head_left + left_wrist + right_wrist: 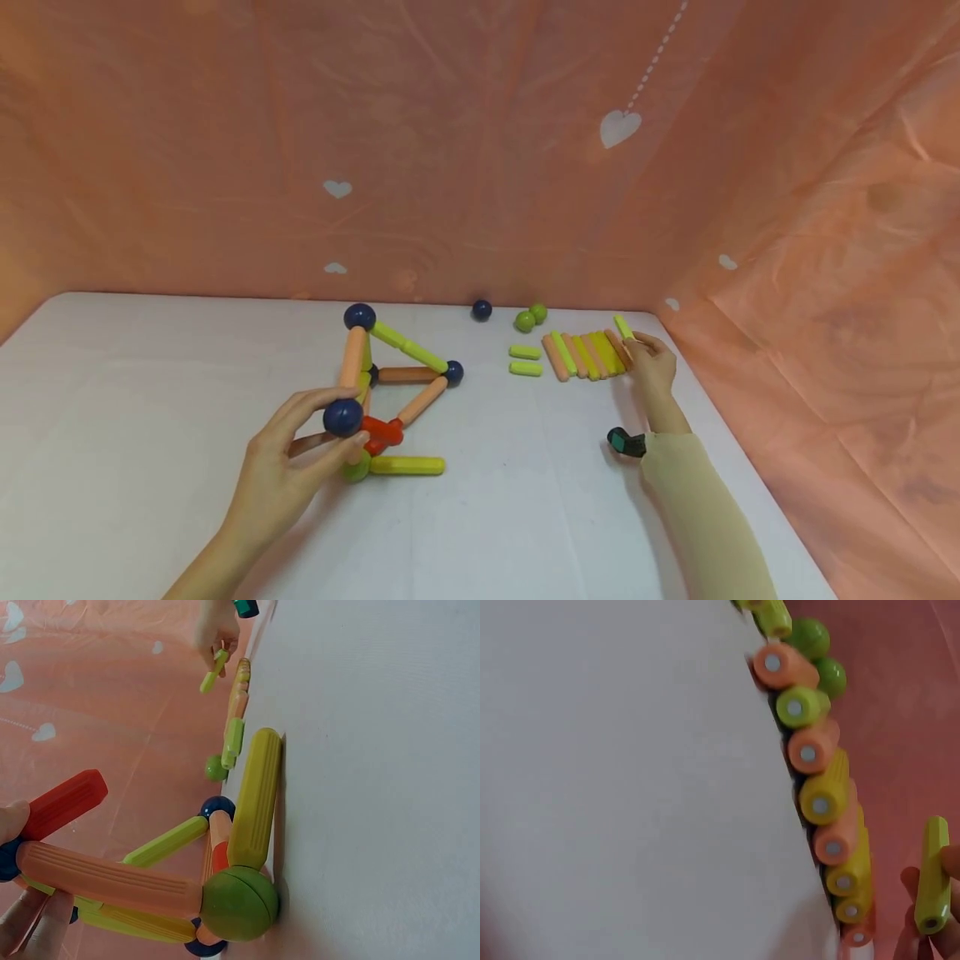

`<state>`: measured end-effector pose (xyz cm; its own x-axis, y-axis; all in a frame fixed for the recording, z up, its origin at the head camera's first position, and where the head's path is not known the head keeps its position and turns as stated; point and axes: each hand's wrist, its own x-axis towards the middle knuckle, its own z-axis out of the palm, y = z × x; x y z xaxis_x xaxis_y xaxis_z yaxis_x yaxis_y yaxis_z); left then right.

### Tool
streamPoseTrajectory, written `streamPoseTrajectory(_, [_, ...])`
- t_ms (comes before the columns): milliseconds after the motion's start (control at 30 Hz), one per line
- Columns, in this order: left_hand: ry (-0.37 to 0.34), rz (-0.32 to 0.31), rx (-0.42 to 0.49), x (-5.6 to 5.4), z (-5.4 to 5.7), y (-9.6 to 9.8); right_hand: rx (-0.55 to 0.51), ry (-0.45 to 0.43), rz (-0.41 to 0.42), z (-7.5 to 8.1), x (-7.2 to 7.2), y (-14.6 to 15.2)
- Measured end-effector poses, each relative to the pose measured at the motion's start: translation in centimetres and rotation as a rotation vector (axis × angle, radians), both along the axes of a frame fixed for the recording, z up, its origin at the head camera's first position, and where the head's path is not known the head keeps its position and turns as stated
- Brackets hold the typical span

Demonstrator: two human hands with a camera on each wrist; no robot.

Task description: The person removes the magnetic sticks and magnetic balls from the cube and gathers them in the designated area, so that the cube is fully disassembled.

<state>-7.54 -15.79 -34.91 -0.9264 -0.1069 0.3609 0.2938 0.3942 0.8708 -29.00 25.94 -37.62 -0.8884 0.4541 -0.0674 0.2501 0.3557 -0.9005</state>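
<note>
My left hand (276,467) holds the near top corner of a frame of magnetic rods and balls, its fingers and thumb around a dark blue ball (342,417). From that ball a red rod (66,804) juts out, and a peach rod (112,879) runs to a green ball (238,904) low on the table. A yellow rod (408,465) extends rightward from this green ball. Another dark blue ball (360,317) tops the far corner. At the far right, my right hand (651,362) pinches a short lime green rod (933,874), raised beside a row of rods.
Peach, yellow and lime rods (588,356) lie side by side at the back right. Left of them are two short lime rods (525,368), two green balls (525,321) and a loose dark blue ball (482,310). An orange cloth (480,167) hangs behind the white table (510,517).
</note>
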Motion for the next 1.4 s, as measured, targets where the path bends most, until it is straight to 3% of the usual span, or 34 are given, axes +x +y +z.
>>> streamPoseTrajectory(267, [0.002, -0.023, 0.025, -0.1, -0.2, 0.0, 0.122, -0.154, -0.041, -0.9, -1.6, 1.4])
streamPoseTrajectory(467, [0.017, -0.024, 0.028, -0.1, -0.1, -0.1, 0.132, -0.163, 0.012, -1.2, -1.5, 1.4])
streamPoseTrajectory(633, [0.008, -0.024, 0.024, 0.0, -0.1, 0.1, 0.218, -0.125, 0.086, -0.6, -0.2, 1.1])
streamPoseTrajectory(833, [0.035, -0.022, 0.017, -0.2, -0.1, 0.1, 0.234, 0.104, 0.178, 0.1, 1.9, -1.9])
streamPoseTrajectory(967, [0.031, -0.022, 0.016, -0.1, 0.0, 0.1, 0.149, 0.254, 0.301, 0.5, 3.7, -5.6])
streamPoseTrajectory(1067, [0.024, -0.019, 0.018, -0.1, 0.0, 0.1, 0.055, 0.312, 0.430, 0.6, 5.2, -8.4])
streamPoseTrajectory(1267, [0.010, -0.010, 0.008, -0.1, -0.1, 0.1, -0.096, 0.303, 0.630, 0.9, 7.9, -12.6])
streamPoseTrajectory(1400, [0.014, -0.013, 0.008, -0.1, 0.0, 0.1, -0.139, 0.268, 0.763, 1.1, 9.4, -14.8])
